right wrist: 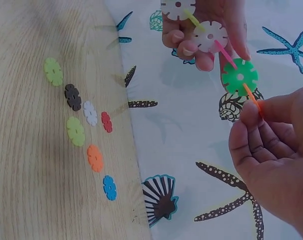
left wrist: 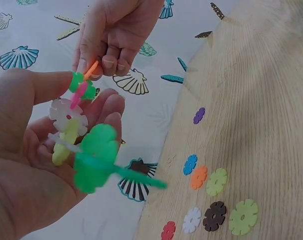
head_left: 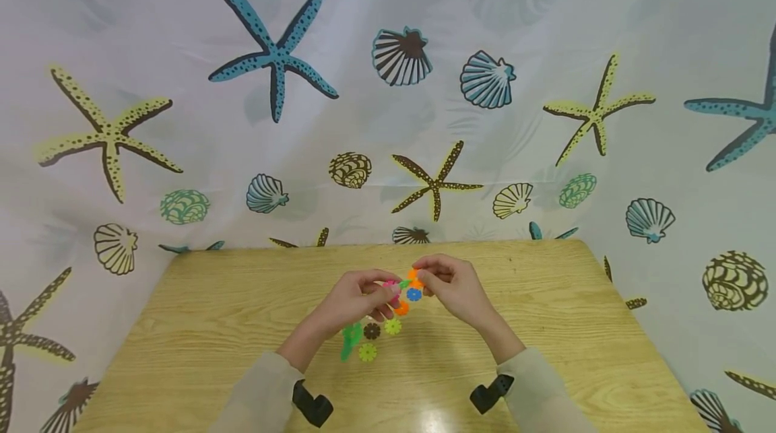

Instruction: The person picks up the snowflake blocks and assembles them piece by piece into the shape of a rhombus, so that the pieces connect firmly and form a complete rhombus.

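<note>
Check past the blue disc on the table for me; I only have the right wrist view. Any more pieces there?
Observer: Yes, the left wrist view shows a purple disc lying there, apart from the blue disc.
Operator: What comes after the topmost white disc in hand?
Observer: A green stemmed piece, in the left wrist view.
Operator: Any sleeves in the other views?
Observer: Yes, the head view shows pale sleeves on both arms.

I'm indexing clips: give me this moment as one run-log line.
left hand: holds disc chain | right hand: pinches orange disc touching green disc | table: loose discs lying flat
</note>
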